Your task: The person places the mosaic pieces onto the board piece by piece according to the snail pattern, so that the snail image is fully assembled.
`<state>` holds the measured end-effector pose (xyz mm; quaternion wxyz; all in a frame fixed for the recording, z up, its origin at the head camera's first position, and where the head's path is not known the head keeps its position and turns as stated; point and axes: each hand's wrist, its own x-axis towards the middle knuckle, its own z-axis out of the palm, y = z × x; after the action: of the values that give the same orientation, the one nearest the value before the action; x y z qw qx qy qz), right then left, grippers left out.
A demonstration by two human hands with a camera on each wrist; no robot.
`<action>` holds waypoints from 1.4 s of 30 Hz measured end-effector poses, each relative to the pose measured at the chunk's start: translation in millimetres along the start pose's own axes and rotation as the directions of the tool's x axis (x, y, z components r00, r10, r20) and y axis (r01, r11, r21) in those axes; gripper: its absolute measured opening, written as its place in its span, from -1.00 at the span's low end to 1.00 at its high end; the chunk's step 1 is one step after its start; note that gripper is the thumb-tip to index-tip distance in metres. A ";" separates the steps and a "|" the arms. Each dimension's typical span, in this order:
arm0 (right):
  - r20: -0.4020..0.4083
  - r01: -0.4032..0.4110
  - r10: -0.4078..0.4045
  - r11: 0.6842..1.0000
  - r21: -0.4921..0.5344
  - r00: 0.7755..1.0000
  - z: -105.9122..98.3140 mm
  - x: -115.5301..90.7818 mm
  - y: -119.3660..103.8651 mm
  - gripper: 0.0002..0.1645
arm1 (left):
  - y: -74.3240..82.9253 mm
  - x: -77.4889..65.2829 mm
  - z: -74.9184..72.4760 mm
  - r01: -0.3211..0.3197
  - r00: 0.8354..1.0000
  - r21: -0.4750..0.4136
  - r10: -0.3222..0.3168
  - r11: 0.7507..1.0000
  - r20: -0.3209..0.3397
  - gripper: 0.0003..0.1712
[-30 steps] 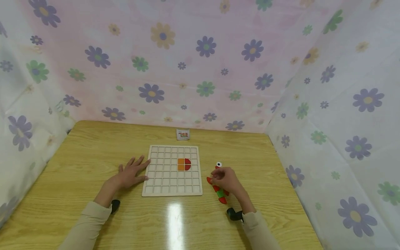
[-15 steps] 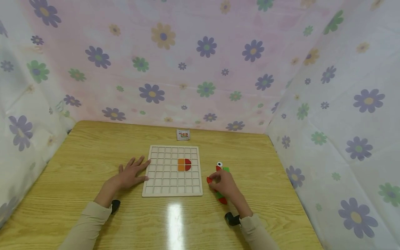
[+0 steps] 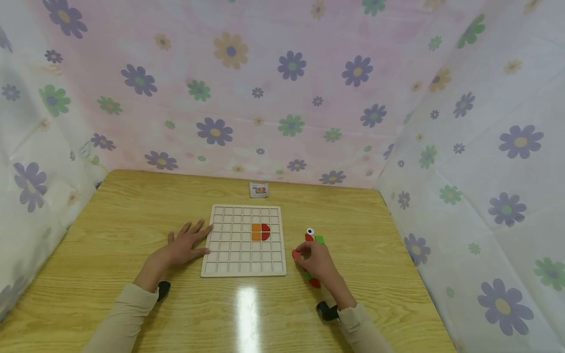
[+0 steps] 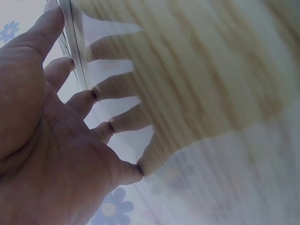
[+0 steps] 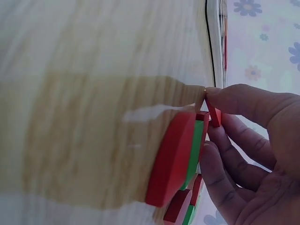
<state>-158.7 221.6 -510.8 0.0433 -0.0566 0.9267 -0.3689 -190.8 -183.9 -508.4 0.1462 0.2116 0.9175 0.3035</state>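
My left hand (image 3: 182,246) lies with spread fingers at the left edge of the pale grid board (image 3: 229,274); thumb and index fingertip touch that edge. In the left wrist view the fingertips of the left hand (image 4: 61,140) rest on the table. Right of the board, my right hand (image 3: 319,260) pinches a red quarter-round piece (image 5: 214,115) between thumb and fingers, tilted on edge. Under and around this hand lie more red and green pieces, partly hidden, among them a green square (image 3: 320,239) and a red rounded piece (image 5: 173,159). Two orange squares (image 3: 256,232) and two red quarter-rounds (image 3: 265,232) form a block in the grid.
A small picture card (image 3: 258,190) lies behind the board. A round white eye piece (image 3: 310,231) sits just beyond the right hand. Flowered cloth (image 3: 291,98) hangs round the back and sides of the wooden table (image 3: 176,318).
My right hand has shifted slightly left and toward me, uncovering the green square. The red quarter-round at its fingertips has tilted. My left hand and the board stay in place.
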 end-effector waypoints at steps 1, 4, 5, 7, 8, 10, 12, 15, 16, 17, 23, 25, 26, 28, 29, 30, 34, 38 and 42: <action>0.001 0.001 -0.001 1.000 0.001 1.000 0.2 0.2 -0.1 -0.81 | -0.1 -0.1 -0.2 0.001 1.000 0.001 -0.001 1.000 -0.001 -0.16; 0.002 0.012 -0.012 1.000 -0.014 1.000 1.4 0.7 -0.3 -0.78 | 0.4 -0.5 -0.5 0.001 1.000 -0.006 -0.001 1.000 -0.002 -0.16; 0.001 0.017 -0.017 1.000 -0.020 1.000 1.9 0.7 -0.5 -0.77 | 0.6 -0.4 -0.3 0.001 1.000 -0.012 -0.001 1.000 -0.001 -0.16; -0.005 0.026 -0.026 0.999 -0.035 1.000 2.9 0.4 -0.6 -0.78 | -0.6 -0.4 0.6 -0.004 1.000 -0.019 0.004 1.000 0.001 -0.17; -0.008 0.026 -0.027 0.999 -0.039 1.000 3.3 0.2 -0.7 -0.79 | -1.4 -0.2 1.4 -0.007 1.000 -0.023 0.007 1.000 0.003 -0.17; -0.012 0.033 -0.034 0.998 -0.049 0.999 3.8 -0.4 -0.4 -0.82 | -2.7 -0.2 2.9 -0.013 1.000 -0.030 0.013 0.999 0.006 -0.17; -0.013 0.031 -0.031 0.999 -0.044 0.999 3.6 -0.8 -0.1 -0.83 | -3.8 -0.5 4.5 -0.021 1.000 -0.037 0.021 0.999 0.004 -0.17; -0.011 0.023 -0.023 0.999 -0.041 1.000 2.9 -0.5 1.2 -0.82 | -5.3 -0.9 6.1 -0.034 0.999 -0.052 0.034 0.998 -0.005 -0.17; -0.008 0.010 -0.010 1.000 -0.027 1.000 2.7 -0.1 1.5 -0.80 | -5.1 -1.0 6.4 -0.034 0.999 -0.056 0.034 0.998 -0.007 -0.17; -0.004 0.000 0.000 1.000 -0.011 1.000 2.2 0.6 1.7 -0.79 | -4.9 -1.1 6.5 -0.036 0.999 -0.055 0.036 0.998 -0.007 -0.17; 0.005 -0.026 0.025 0.998 0.063 1.000 -0.4 5.3 2.1 -0.74 | -0.4 -1.3 4.4 -0.014 1.000 -0.046 0.014 0.999 0.011 -0.17; 0.014 -0.019 0.018 0.997 0.069 1.000 -1.3 6.6 1.6 -0.71 | -0.1 -0.9 3.8 -0.006 1.000 -0.036 0.006 0.999 0.015 -0.17; 0.021 -0.017 0.015 0.997 0.077 1.000 -1.8 7.2 1.1 -0.70 | -0.2 -0.6 3.6 -0.003 1.000 -0.034 0.004 0.999 0.016 -0.17; 0.039 -0.018 0.014 0.996 0.088 0.999 -2.6 8.8 0.3 -0.69 | -0.8 -0.3 3.1 -0.008 1.000 -0.027 0.008 1.000 0.013 -0.18; 0.045 -0.017 0.013 0.995 0.094 0.999 -2.7 9.7 0.1 -0.69 | -1.6 0.1 3.1 -0.007 1.000 -0.026 0.008 1.000 0.011 -0.18; 0.051 -0.013 0.008 0.995 0.101 0.999 -2.9 10.5 -0.3 -0.69 | -2.5 0.3 3.1 -0.005 1.000 -0.027 0.006 1.000 0.010 -0.18; 0.068 -0.018 0.008 0.989 0.146 0.998 -2.4 14.1 -1.8 -0.76 | -6.0 2.0 3.0 -0.004 1.000 -0.014 0.004 1.000 0.008 -0.17; 0.085 -0.020 0.002 0.978 0.207 0.996 -0.4 18.1 -3.0 -0.82 | -6.9 3.3 2.1 0.000 1.000 -0.007 0.000 1.000 0.007 -0.17; 0.116 -0.047 0.016 0.961 0.274 0.993 2.2 22.2 -3.9 -0.77 | -5.2 2.8 1.2 0.002 1.000 -0.011 -0.002 1.000 0.005 -0.16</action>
<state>-180.1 214.3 -510.6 0.1087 -0.0559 0.8631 -0.4900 -194.4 -185.7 -512.9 0.1497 0.2106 0.9157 0.3078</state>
